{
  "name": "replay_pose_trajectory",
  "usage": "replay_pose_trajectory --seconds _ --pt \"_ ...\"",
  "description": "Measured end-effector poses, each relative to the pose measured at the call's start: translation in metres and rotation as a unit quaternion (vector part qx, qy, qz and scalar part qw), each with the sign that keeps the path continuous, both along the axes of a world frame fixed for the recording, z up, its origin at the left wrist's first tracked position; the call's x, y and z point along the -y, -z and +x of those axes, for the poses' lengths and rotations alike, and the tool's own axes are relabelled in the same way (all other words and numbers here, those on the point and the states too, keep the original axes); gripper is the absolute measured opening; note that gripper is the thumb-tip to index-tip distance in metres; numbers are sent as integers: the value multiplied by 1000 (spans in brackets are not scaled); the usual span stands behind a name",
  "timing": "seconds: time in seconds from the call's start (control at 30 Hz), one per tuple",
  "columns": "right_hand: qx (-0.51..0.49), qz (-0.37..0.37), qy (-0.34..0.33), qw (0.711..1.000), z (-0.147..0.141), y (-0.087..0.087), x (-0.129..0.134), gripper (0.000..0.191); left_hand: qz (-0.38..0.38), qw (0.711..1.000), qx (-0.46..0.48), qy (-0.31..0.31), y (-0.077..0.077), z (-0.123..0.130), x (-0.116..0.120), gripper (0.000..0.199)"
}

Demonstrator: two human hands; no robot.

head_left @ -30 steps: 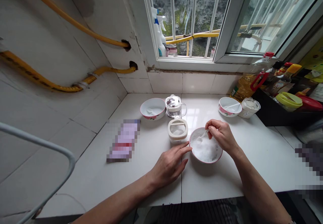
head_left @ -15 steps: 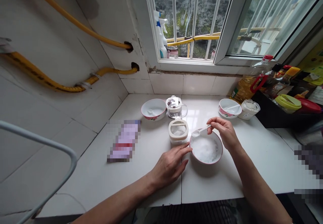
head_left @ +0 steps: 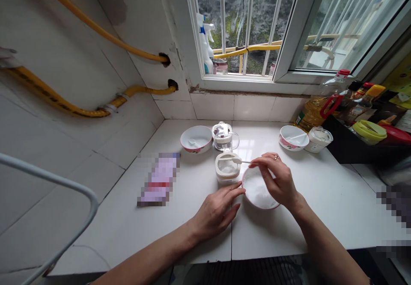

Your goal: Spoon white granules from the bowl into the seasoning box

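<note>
A bowl of white granules (head_left: 258, 188) stands near the front of the white tiled counter. My left hand (head_left: 218, 210) rests beside it, fingers apart, the fingertips touching its left rim. My right hand (head_left: 276, 178) pinches the handle of a small white spoon (head_left: 236, 161) above the bowl's back edge. The spoon's head is over the right side of an open cream-rimmed container (head_left: 227, 169), which also has white contents. Behind that stands a second clear-lidded container (head_left: 222, 133). To its left is a white bowl (head_left: 196, 139) with a small spoon inside.
A purple blurred packet (head_left: 159, 180) lies at the left. At the back right are a floral bowl (head_left: 293, 138) with a spoon, a lidded jar (head_left: 319, 139), an oil bottle (head_left: 316, 107) and a black rack (head_left: 343, 143) of condiments.
My right hand has shifted left and turned over, carrying the spoon from above the bowl to the open container. My left hand has stayed at the bowl's rim.
</note>
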State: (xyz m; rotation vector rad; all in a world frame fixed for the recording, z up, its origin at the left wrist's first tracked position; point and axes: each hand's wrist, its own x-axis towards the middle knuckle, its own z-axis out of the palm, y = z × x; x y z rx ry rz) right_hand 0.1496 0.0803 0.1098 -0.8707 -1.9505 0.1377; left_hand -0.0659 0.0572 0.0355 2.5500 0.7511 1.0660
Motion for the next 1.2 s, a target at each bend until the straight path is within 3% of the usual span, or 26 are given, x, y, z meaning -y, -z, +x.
replay_pose_trajectory --seconds 0.13,0.47,0.57,0.73,1.0,1.2 --pt "-57 -80 54 994 14 -6 1 17 -1 1000 1 -6 0 0 0 40" --pt "66 -216 32 974 13 1 -4 23 4 1000 -1 -4 0 0 0 39" --pt "16 -276 26 961 12 -1 -5 21 9 1000 -1 -6 0 1 1 38" --pt "-131 -390 22 911 18 -7 -8 16 14 1000 0 -7 0 1 1 37" --pt "-225 -420 16 879 23 -7 -15 14 11 1000 -1 -3 -1 0 0 37" --pt "-270 -368 7 890 18 -4 -12 16 16 1000 -2 -6 0 0 0 38"
